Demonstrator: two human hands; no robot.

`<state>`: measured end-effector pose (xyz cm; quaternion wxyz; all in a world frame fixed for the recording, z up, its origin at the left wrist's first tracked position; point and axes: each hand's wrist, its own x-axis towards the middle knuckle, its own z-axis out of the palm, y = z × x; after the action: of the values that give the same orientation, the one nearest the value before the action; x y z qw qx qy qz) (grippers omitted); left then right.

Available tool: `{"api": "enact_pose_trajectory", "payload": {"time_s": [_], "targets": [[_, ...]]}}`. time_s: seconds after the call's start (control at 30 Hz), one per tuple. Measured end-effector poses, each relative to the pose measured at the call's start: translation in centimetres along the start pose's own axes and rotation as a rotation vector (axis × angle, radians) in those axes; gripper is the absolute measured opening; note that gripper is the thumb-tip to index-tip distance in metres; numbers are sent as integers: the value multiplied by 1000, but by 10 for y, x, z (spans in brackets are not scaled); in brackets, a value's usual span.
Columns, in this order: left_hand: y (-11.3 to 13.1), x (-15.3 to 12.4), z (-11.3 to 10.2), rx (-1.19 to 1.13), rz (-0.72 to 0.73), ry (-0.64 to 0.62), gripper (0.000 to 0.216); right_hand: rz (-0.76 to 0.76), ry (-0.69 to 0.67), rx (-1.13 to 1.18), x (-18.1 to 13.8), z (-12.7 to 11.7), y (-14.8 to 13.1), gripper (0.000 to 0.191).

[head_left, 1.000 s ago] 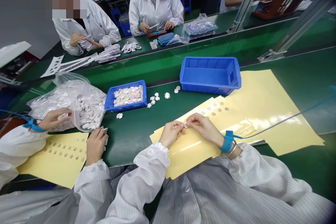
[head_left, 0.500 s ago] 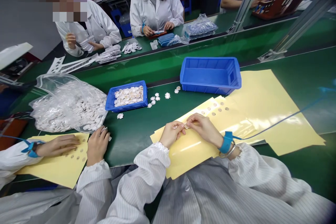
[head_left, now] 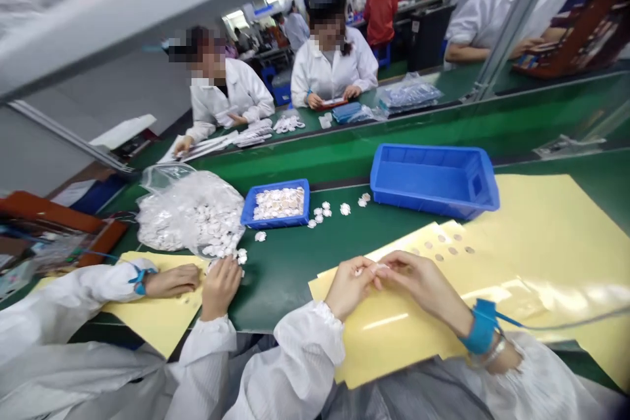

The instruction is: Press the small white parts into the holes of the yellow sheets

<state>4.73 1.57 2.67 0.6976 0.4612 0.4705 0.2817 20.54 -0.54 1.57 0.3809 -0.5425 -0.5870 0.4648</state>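
My left hand (head_left: 350, 286) and my right hand (head_left: 422, 285) meet over a yellow sheet (head_left: 394, 325) on the green table, fingers pinched together on a small white round part (head_left: 375, 268) between them. A blue wrist strap (head_left: 479, 335) with a cord sits on my right wrist. A few small round pieces (head_left: 450, 246) sit on the yellow sheet just beyond my right hand. A small blue tray (head_left: 276, 204) filled with white round parts stands farther back on the left, with loose parts (head_left: 325, 210) beside it.
A larger blue bin (head_left: 433, 178) stands behind the sheets. A clear bag (head_left: 189, 210) of white parts lies at the left. A co-worker's hands (head_left: 197, 282) rest on another yellow sheet at my left. Other people in white coats sit across the green conveyor.
The view has tilted up and shifted, so everything sits lower and to the right in the frame. My hands stay pinched together. The co-worker's hands have settled close together on their sheet.
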Motion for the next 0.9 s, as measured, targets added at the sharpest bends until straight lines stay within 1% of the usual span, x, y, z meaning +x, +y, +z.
{"api": "enact_pose_trajectory", "payload": {"time_s": [0.1, 0.13, 0.17, 0.23, 0.3, 0.33, 0.4, 0.5, 0.57, 0.63, 0.7, 0.73, 0.77, 0.8, 0.83, 0.9], "targets": [[-1, 3, 2, -124, -32, 47, 47, -45, 14, -128, 3, 0, -9, 27], [-3, 7, 1, -176, -64, 63, 49, -56, 18, -146, 4, 1, -10, 28], [-5, 10, 0, -241, -114, 52, 51, -69, 6, -160, 7, 4, -10, 30], [-7, 18, -3, -406, -251, -46, 53, -116, -32, -199, 11, 10, -8, 32], [-8, 24, -8, -546, -353, -151, 50, -180, -25, -252, 14, 13, -4, 32], [-7, 26, -12, -573, -357, -164, 46, -203, 2, -273, 15, 13, -2, 32], [-3, 29, -22, -515, -279, -109, 37, -203, 67, -284, 14, 9, 3, 33], [7, 35, -45, -270, -132, 23, 37, -129, 90, -276, 11, -5, 12, 34], [14, 39, -64, -26, -99, 171, 41, -88, 67, -282, 7, -13, 19, 33], [18, 42, -82, 364, -27, 387, 41, -64, 36, -285, 4, -19, 25, 32], [17, 45, -96, 844, 88, 565, 35, -39, 9, -287, 1, -20, 31, 31], [16, 46, -102, 1063, 125, 608, 34, -26, 3, -295, 0, -20, 33, 31], [13, 47, -106, 1245, 134, 618, 34, -19, 3, -309, -1, -20, 36, 30], [10, 47, -109, 1382, 111, 607, 36, -16, 9, -325, -2, -20, 38, 30], [8, 48, -110, 1473, 75, 583, 38, -16, 18, -339, -3, -21, 39, 29], [4, 48, -111, 1541, 25, 543, 39, -23, 32, -346, -5, -23, 38, 28]]}}
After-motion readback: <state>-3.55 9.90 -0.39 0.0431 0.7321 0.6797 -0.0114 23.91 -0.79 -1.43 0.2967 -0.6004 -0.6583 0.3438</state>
